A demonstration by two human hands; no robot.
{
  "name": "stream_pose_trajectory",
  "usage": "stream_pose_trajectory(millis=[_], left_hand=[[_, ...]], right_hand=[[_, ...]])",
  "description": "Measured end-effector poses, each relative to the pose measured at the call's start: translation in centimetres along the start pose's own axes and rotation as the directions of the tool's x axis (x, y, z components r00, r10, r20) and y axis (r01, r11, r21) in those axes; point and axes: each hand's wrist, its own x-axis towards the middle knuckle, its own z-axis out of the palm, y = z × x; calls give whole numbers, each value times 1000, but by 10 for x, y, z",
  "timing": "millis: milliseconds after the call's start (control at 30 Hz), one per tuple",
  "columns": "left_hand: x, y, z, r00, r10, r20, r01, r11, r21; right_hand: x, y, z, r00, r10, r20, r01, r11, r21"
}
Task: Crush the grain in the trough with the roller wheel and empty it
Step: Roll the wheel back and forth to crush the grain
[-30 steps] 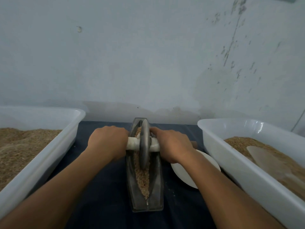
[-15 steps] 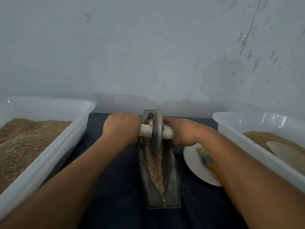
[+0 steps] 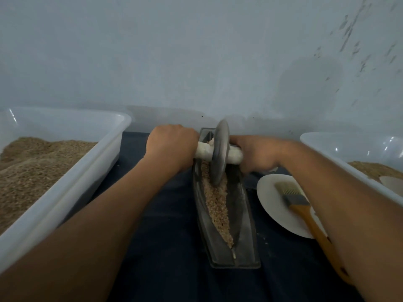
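A long dark metal trough (image 3: 247, 221) lies lengthwise on a dark cloth, and a strip of tan grain (image 3: 217, 205) fills its groove. A grey roller wheel (image 3: 220, 153) stands upright in the groove near the trough's far end, on a white axle handle. My left hand (image 3: 172, 147) grips the left end of the handle. My right hand (image 3: 254, 153) grips the right end. Both forearms stretch forward over the cloth.
A white plastic tub (image 3: 72, 184) of brown grain stands at the left. Another white tub (image 3: 331, 149) with grain and a scoop stands at the right. A white plate (image 3: 272, 205) with a wooden-handled brush (image 3: 305, 212) lies between trough and right tub. A pale wall rises just behind.
Both hands have pushed the roller wheel away from me along the groove, from the middle toward the trough's far end. More of the crushed grain strip and the brush now show.
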Motion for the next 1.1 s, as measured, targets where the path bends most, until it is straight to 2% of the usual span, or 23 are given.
stream_pose_trajectory(millis=[500,767,1100], left_hand=[[-20,4,-7,1000,-17,13,18,998,-56],[-36,9,-14,1000,-22,20,22,1000,-22],[-57,13,-24,996,-28,88,32,999,-41]], right_hand=[[-13,-9,7,999,30,-28,-30,999,-13],[-31,-12,16,996,48,-78,-51,998,-33],[-58,-27,25,964,66,-256,-105,984,-142]])
